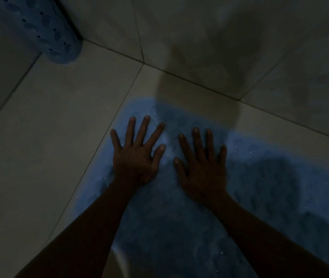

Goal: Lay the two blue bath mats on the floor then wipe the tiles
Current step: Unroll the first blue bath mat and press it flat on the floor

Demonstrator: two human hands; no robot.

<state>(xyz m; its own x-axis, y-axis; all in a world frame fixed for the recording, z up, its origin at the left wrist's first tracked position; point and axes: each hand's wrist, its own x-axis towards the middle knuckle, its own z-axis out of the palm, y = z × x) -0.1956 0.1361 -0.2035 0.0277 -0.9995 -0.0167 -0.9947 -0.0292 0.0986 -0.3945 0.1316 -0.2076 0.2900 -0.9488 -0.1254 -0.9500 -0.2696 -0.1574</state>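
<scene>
While the light is staying very dim, the pale tiled floor is filling most of the view and is meeting the tiled wall along a dark grout line. Next in size, one blue bath mat is lying flat on the floor, its rounded far end stopping short of the wall, tiny glints that look like water drops dotting its surface. Over in the far left corner, the second blue mat is standing rolled up against the wall, well apart from the first, probably parked there to keep it out of the way, so by my reading only half of the laying step is done and no wiping is underway. Now the hands: the left hand is pressing palm-down on the flat mat near its left edge, fingers spread wide and holding nothing, and the right hand is lying just beside it in the same splayed, empty pose. Both seem to be flattening the mat so it is gripping the tiles and not curling. No cloth is showing anywhere for the wiping.
</scene>
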